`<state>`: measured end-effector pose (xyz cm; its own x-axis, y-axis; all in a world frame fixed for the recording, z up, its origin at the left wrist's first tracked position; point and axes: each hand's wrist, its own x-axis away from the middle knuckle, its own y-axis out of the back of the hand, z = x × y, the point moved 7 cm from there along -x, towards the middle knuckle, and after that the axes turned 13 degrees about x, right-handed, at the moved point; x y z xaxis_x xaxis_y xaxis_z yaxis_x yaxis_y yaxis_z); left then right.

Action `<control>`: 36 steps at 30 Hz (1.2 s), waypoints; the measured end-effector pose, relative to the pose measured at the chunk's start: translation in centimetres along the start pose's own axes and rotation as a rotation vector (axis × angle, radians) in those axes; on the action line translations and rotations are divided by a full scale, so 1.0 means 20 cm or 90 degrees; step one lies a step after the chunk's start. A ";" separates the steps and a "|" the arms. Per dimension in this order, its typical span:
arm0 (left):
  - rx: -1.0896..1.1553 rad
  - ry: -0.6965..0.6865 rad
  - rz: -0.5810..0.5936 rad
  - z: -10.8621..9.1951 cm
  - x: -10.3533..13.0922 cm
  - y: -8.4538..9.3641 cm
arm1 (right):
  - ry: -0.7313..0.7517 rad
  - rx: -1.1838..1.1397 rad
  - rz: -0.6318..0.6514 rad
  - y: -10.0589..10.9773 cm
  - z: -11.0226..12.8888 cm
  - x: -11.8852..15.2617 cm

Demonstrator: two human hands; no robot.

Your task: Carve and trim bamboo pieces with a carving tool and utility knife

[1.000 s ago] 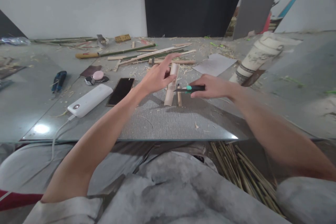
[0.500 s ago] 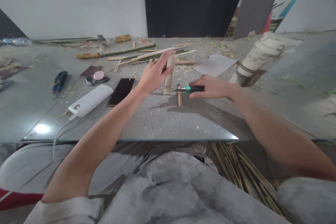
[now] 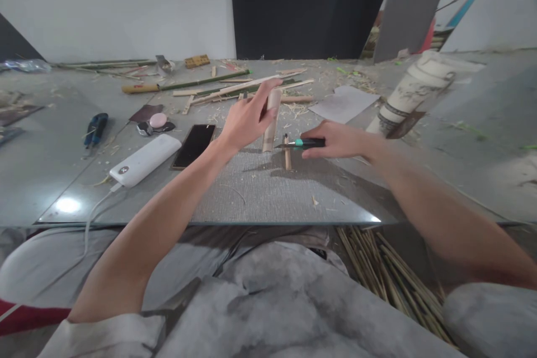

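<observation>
My left hand point(image 3: 247, 117) grips a pale split bamboo piece point(image 3: 272, 120), thumb on its near side, and holds it tilted upright over the table. In my right hand point(image 3: 331, 139) is a utility knife point(image 3: 309, 142) with a black and turquoise handle. Its blade points left, close to the lower end of the bamboo piece; whether they touch I cannot tell. Beneath the blade a short wooden stick point(image 3: 287, 159) lies on the textured grey mat point(image 3: 268, 196).
Left of my forearm lie a phone point(image 3: 195, 146), a white power bank point(image 3: 145, 161) with a cable, and blue-handled pliers point(image 3: 96, 128). Bamboo strips point(image 3: 247, 87) and shavings cover the back. A white paper sheet point(image 3: 344, 104) and a patterned cylinder point(image 3: 413, 92) are at right.
Almost nothing differs. My right hand with the knife has shifted very slightly left, and the bamboo piece in my left hand has barely moved.
</observation>
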<state>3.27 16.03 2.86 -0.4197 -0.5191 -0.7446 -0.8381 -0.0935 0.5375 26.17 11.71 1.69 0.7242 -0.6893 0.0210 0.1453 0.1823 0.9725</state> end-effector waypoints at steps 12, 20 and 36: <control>0.005 0.007 0.012 0.01 0.00 0.00 | 0.015 -0.002 -0.002 -0.01 -0.01 0.00; -0.008 0.008 0.010 -0.01 0.00 -0.01 | 0.016 -0.005 0.006 -0.02 -0.01 -0.01; -0.046 0.031 0.034 0.00 0.00 -0.02 | 0.023 0.009 0.012 -0.02 0.00 -0.01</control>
<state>3.69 16.00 2.66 -0.4443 -0.5649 -0.6953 -0.7871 -0.1244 0.6041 25.94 11.67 1.26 0.7501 -0.6606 0.0312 0.1221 0.1848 0.9752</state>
